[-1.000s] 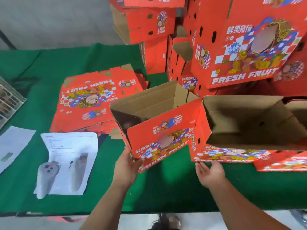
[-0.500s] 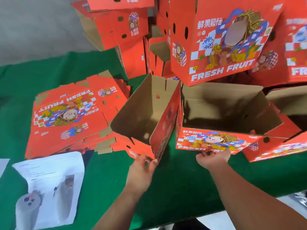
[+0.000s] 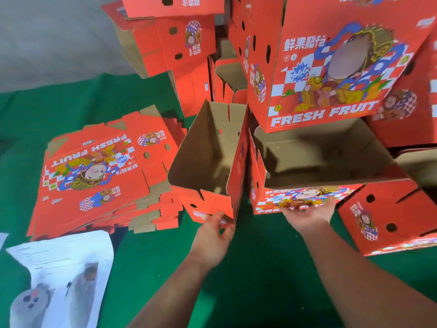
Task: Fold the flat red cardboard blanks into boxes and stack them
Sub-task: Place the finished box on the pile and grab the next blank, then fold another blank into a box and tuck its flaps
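Two open-topped red boxes stand side by side on the green worktop (image 3: 260,268). The left hand (image 3: 212,229) pinches the near bottom corner of the left box (image 3: 208,162), while the right hand (image 3: 309,213) lies with straight fingers against the front of the right box (image 3: 319,159). Flat blanks (image 3: 99,171) are piled just left.

1. The big folded box (image 3: 331,67) at the top of the pile carries "FRESH FRUIT" in white capitals along its lower edge, four large white Chinese characters above the cartoon, and "666" in a blue starburst.
2. The top flat blank (image 3: 99,169) on the stack at the left bears the same "FRESH FRUIT", upside down from here.
3. The printed sheet (image 3: 61,268) on the counter has text too blurred to read.
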